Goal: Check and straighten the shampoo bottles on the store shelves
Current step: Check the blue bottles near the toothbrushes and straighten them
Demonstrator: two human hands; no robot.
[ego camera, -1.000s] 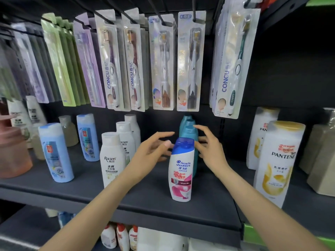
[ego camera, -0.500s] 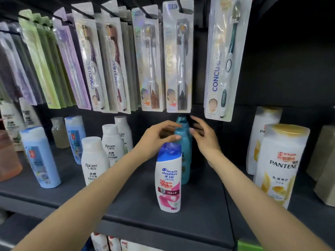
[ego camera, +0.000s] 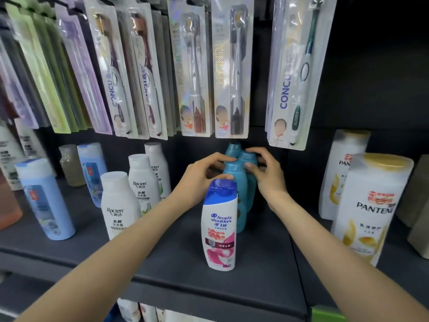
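A white Head & Shoulders bottle (ego camera: 220, 226) with a blue cap stands upright near the front of the dark shelf (ego camera: 176, 270). Behind it stand three teal bottles (ego camera: 239, 182) in a row running back. My left hand (ego camera: 199, 180) curls around the left side of the front teal bottle's top. From the right, my right hand (ego camera: 264, 175) grips the teal bottles with its fingers bent over their caps. The lower parts of the rear teal bottles are hidden.
White Raclen bottles (ego camera: 120, 205) and light blue bottles (ego camera: 44, 201) stand to the left. Two white Pantene bottles (ego camera: 369, 205) with yellow caps stand at the right. Packaged toothbrushes (ego camera: 232, 73) hang on hooks just above the teal bottles.
Both hands have reached past the Head & Shoulders bottle and closed on the teal bottles behind it. The view has moved closer to the shelf.
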